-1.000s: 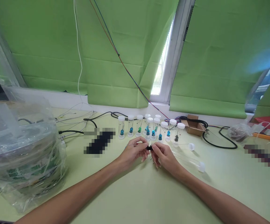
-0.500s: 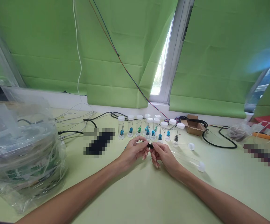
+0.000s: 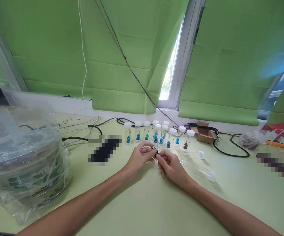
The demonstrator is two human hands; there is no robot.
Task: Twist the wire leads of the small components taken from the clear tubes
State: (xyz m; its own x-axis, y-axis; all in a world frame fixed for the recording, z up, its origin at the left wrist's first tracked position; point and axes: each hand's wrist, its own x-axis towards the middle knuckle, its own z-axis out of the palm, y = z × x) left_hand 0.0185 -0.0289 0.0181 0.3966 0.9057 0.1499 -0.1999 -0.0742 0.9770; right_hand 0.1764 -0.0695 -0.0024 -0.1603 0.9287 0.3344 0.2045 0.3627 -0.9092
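Note:
My left hand (image 3: 140, 158) pinches a small black part (image 3: 156, 153) between thumb and fingers. From the other side, the thumb and fingertips of my right hand (image 3: 173, 166) close on the same part, and fingers cover much of it. Just beyond my hands stand several clear tubes (image 3: 173, 136) with white caps, upright, most holding a small blue or green piece with thin wires. One tube at the right end (image 3: 189, 139) has a dark piece inside. Beside my right hand, two clear tubes lie on their sides, a longer one (image 3: 200, 170) and another (image 3: 193, 154).
A plastic-wrapped stack of reels (image 3: 26, 160) stands on the left of the pale green table (image 3: 142, 209). A blurred-out dark object (image 3: 106, 149) lies left of the tubes. Behind are black cables (image 3: 230, 154), a small open cardboard box (image 3: 204, 133) and green blinds (image 3: 122, 82).
Both hands stay together over the table. The black part has turned between my fingertips, and the right fingers have shifted slightly lower on it.

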